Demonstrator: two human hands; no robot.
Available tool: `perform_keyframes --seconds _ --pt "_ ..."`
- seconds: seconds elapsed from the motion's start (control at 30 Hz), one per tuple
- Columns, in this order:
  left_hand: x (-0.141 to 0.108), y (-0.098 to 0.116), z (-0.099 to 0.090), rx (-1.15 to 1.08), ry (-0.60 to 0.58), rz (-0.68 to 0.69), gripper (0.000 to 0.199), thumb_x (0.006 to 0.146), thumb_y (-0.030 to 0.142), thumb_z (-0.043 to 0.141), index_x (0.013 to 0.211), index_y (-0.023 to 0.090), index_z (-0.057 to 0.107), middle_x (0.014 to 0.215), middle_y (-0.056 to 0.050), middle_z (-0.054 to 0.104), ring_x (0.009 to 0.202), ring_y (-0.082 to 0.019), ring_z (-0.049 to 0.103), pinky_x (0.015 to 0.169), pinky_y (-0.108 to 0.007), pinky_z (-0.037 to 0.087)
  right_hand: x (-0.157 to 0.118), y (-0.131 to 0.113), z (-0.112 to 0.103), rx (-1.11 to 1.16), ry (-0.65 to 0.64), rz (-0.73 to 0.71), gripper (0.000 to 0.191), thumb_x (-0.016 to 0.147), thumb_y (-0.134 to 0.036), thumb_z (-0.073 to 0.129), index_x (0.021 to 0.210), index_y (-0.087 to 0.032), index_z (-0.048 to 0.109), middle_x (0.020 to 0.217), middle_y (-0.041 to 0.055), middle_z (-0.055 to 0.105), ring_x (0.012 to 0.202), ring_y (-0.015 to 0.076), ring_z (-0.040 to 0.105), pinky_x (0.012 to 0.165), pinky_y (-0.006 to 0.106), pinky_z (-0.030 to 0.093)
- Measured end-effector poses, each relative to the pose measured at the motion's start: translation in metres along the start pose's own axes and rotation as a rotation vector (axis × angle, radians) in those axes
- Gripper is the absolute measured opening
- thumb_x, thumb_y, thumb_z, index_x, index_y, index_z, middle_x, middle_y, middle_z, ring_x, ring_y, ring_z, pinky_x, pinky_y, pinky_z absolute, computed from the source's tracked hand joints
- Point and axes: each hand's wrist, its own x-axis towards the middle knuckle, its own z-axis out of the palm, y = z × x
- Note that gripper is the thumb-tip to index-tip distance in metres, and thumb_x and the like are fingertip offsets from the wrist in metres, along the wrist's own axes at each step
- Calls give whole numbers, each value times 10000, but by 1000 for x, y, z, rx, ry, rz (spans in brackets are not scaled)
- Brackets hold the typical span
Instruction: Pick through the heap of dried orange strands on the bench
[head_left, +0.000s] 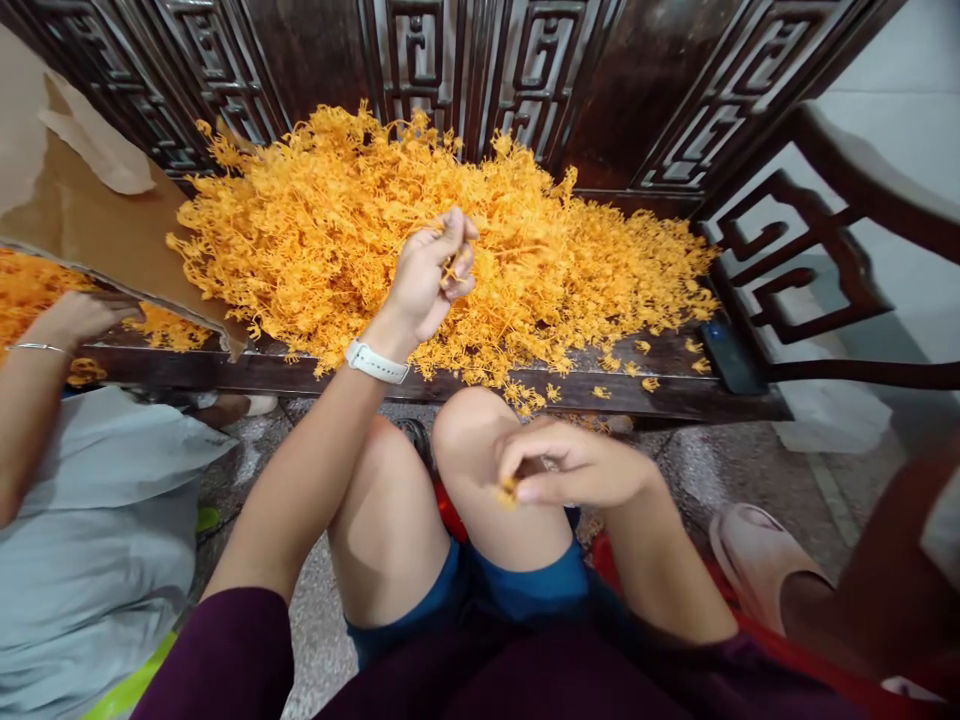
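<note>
A large heap of small yellow-orange spidery pieces (360, 230), with thin curled legs, lies on the dark wooden bench. Over the front of this heap is my left hand (431, 270), a pale watch on its wrist. Its fingers are curled in a pinch around a small yellow piece (454, 272), partly hidden by them. Above my knee, my right hand (581, 465) pinches another yellow piece (508, 491) between thumb and fingers, slightly blurred. Whether the pieces are flowers or plastic parts, I cannot tell.
A cardboard sheet (112, 225) divides the heap from more orange pieces (37, 290) at the left, where another person's hand (71, 318) works. A dark phone (731, 358) lies by the armrest (810, 270). Another person's sandalled foot (765, 560) is at the right.
</note>
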Motion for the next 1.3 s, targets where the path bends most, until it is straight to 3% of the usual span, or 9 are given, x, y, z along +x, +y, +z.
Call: perform_keyframes --seconds 0.2,0.4,0.57,0.7,0.83,0.97,1.07,1.2,1.3 --pt "-17 9 10 -176 -153 -142 270 1058 338 571 841 182 608 480 95 375 357 -26 302 397 -169 247 12 -2 -37 604 820 -284 273 992 -500 562 1056 -280 711 747 -15 575 562 133 358 488 258 375" --pt "-18 9 0 -204 -218 -149 251 1056 306 571 841 177 589 476 106 343 344 -18 299 393 -147 242 17 5 -16 834 806 -108 84 826 -295 614 852 -216 627 699 -28 406 581 123 323 511 247 340" --pt "-18 8 -4 -178 -245 -169 242 1041 319 605 845 178 577 487 114 325 334 -9 286 385 -139 246 19 -12 4 400 1030 -470 294 539 -59 572 769 -231 635 680 -28 401 554 109 338 509 252 288" --pt "-17 6 -7 -149 -291 -144 233 1028 293 626 833 174 578 487 112 329 338 -7 292 386 -136 234 18 -21 9 -313 1257 -651 256 636 3 629 599 -245 681 708 22 567 649 161 531 572 324 386" --pt "-16 6 -8 -121 -308 -136 228 1018 304 641 840 173 585 481 113 333 339 -9 295 392 -133 243 12 -27 8 -186 1001 -607 433 787 -94 720 425 -204 508 490 6 512 525 140 506 508 297 389" --pt "-15 4 -9 -112 -338 -122 223 1019 301 636 844 169 595 486 106 352 346 -11 298 391 -128 249 10 -21 2 415 279 -525 570 929 -161 656 440 -207 367 308 -74 349 282 60 291 334 202 269" --pt "-15 3 -8 -102 -351 -116 226 1020 296 631 837 166 604 486 102 355 351 -13 297 392 -126 251 11 -16 1 415 -68 -680 618 987 -213 600 430 -230 333 280 -100 326 231 39 277 331 170 329" --pt "-16 3 -8 -106 -357 -117 237 1018 289 634 819 161 610 480 101 342 352 -12 286 395 -127 245 4 -30 17 -628 365 -475 670 1065 -404 466 414 -271 378 406 -30 426 383 107 386 417 273 397" --pt "-16 4 -8 -108 -353 -145 234 1014 286 640 818 161 610 480 102 337 349 -13 283 393 -129 244 -10 -43 37 -1007 628 -514 477 994 -271 578 523 -237 512 558 8 548 532 153 481 522 341 386"
